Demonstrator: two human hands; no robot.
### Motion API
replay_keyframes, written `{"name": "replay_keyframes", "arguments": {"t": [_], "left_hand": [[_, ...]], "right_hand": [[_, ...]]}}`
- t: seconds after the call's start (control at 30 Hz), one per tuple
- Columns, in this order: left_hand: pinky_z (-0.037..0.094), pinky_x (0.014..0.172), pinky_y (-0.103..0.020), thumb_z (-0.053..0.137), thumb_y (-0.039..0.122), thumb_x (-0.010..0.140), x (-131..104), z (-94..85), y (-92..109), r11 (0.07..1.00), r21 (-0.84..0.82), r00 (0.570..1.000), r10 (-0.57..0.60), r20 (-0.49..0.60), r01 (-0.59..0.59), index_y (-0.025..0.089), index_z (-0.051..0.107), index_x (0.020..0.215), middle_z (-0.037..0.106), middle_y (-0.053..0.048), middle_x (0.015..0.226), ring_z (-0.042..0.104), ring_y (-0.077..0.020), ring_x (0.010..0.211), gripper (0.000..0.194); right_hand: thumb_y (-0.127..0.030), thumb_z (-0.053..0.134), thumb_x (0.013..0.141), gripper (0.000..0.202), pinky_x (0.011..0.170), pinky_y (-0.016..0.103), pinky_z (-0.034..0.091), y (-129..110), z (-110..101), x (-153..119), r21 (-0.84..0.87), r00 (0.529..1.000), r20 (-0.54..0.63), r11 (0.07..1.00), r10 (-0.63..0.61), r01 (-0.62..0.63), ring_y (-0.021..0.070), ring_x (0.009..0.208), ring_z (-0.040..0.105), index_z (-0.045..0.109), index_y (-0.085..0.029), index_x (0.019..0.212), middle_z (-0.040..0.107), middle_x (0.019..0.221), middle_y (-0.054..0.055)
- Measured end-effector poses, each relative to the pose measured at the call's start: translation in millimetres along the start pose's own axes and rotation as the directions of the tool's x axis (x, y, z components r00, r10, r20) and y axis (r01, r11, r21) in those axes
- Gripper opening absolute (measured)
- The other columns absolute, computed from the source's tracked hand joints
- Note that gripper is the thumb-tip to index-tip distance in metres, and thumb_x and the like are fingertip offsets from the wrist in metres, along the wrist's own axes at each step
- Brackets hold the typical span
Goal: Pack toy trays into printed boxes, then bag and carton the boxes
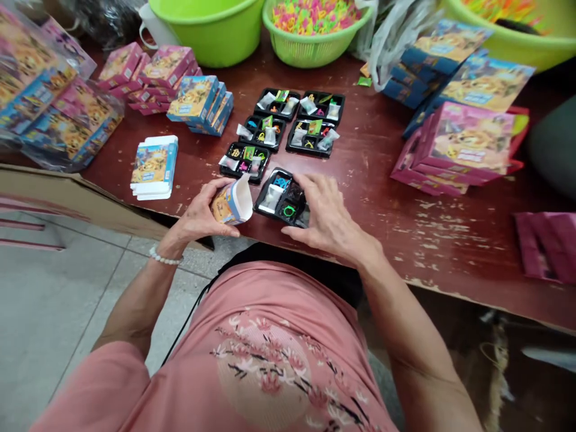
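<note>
across the foreground, a worn red table [369, 168] is seen, its surface scuffed at right. along its back, a green basin [211, 36] and a green basket [310, 49] of bright small pieces are set. pink boxes [468, 141] are stacked at right, blue boxes [193, 99] left of centre. five filled trays [310, 151] are grouped just beyond the hands.

at the near edge, a black tray [278, 216] is grasped by the right hand [326, 213], fingers curled over its right side, thumb at the near corner; whether it is lifted cannot be told. just left of it, an open box [225, 204] is grasped by the left hand [198, 210], its white mouth turned toward the tray.

tray judged light, thin, slick; best held level by opposite rims. box judged light card, easily crushed; best held lightly by its broad sides, flap left free.

inside the tray: a white packet [272, 198], judged soft; a green ring [289, 210], smallest, easily spilled if tilted.
</note>
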State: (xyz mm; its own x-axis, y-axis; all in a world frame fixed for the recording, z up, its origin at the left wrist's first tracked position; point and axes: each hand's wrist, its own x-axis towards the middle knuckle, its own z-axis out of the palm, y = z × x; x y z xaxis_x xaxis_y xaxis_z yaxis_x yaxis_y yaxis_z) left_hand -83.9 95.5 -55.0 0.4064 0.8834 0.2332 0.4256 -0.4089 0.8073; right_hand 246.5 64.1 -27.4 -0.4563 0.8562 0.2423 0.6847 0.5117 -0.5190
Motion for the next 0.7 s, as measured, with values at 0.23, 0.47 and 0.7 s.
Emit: {"name": "replay_keyframes", "arguments": {"t": [0.23, 0.47, 0.7], "left_hand": [[0.045, 0.115, -0.056, 0.092, 0.081, 0.050, 12, 9.4, 6, 0.959, 0.279, 0.996, 0.034, 0.078, -0.055, 0.024, 0.053, 0.149, 0.060, -0.015, 0.141, 0.055, -0.0367, 0.130, 0.121], [0.034, 0.119, -0.058, 0.082, 0.092, 0.050, 28, 28.9, -1, 0.835, 0.535, 0.979, 0.027, 0.201, -0.133, 0.024, 0.041, 0.160, 0.052, -0.018, 0.154, 0.047, -0.0422, 0.137, 0.135], [0.025, 0.117, -0.069, 0.075, 0.090, 0.065, 27, 47.0, 14, 0.716, 0.689, 0.980, -0.037, 0.197, -0.111, 0.023, 0.035, 0.165, 0.050, -0.023, 0.158, 0.043, -0.0468, 0.142, 0.126]], "right_hand": [[-0.033, 0.081, 0.075, 0.100, 0.116, 0.068, 0.041, -7, 5, 3, -0.013, 0.998, 0.055, 0.999, -0.041, 0.042, 0.0442, 0.140, 0.042, 0.031, -0.022, 0.162, 0.043, 0.158, 0.019], [-0.027, 0.090, 0.068, 0.102, 0.117, 0.066, 0.040, 20, 24, 11, 0.008, 0.985, 0.165, 0.999, -0.047, 0.046, 0.0439, 0.142, 0.044, 0.042, -0.020, 0.157, 0.048, 0.159, 0.019], [-0.065, 0.089, 0.072, 0.119, 0.122, 0.064, 0.037, 42, 27, 6, 0.159, 0.999, 0.030, 0.987, -0.010, 0.005, 0.0411, 0.152, 0.040, 0.028, -0.021, 0.165, 0.041, 0.165, 0.023]]}}
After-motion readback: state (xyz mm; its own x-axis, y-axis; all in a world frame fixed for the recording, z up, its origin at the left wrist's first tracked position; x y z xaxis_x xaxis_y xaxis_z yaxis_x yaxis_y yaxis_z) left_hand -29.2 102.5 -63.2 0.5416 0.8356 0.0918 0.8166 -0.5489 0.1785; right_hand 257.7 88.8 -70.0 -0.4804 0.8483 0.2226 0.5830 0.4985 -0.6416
